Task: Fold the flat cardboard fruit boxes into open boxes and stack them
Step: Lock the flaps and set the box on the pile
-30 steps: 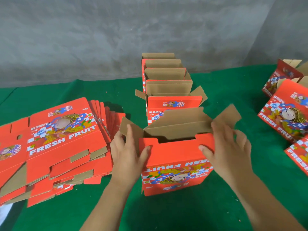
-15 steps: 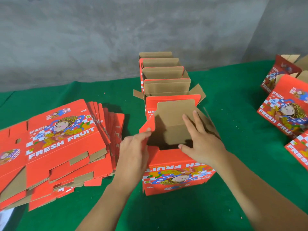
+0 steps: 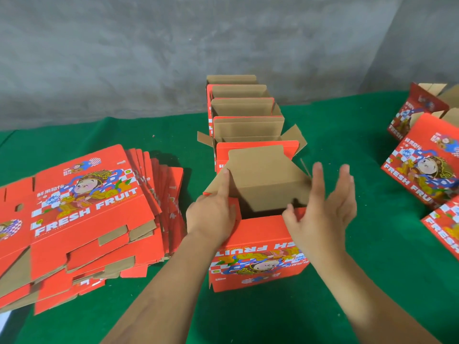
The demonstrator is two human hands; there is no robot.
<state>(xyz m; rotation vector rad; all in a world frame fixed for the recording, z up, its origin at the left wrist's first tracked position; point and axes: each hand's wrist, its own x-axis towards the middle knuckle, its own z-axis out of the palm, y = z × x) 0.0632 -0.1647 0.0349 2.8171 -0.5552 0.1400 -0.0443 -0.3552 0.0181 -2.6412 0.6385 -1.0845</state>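
A red "FRESH FRUIT" box (image 3: 258, 259) stands upright in front of me on the green table, its print upside down to me. Its brown back flap (image 3: 263, 180) leans over the opening. My left hand (image 3: 213, 214) rests on the box's left top corner, with the index finger laid along the left side flap. My right hand (image 3: 323, 207) is at the right top corner, fingers straight and spread, thumb touching the front edge. Behind it stands a row of folded open boxes (image 3: 246, 120). A stack of flat boxes (image 3: 82, 214) lies at the left.
More folded red boxes (image 3: 427, 165) lie on their sides at the right edge of the table. A grey concrete wall (image 3: 173, 45) rises right behind the table. Bare green cloth (image 3: 347, 150) shows between the box row and the right-hand boxes.
My right hand has come out of the box opening and moved to its right corner, fingers now spread. The back flap has come down further over the opening. My left hand has shifted little.
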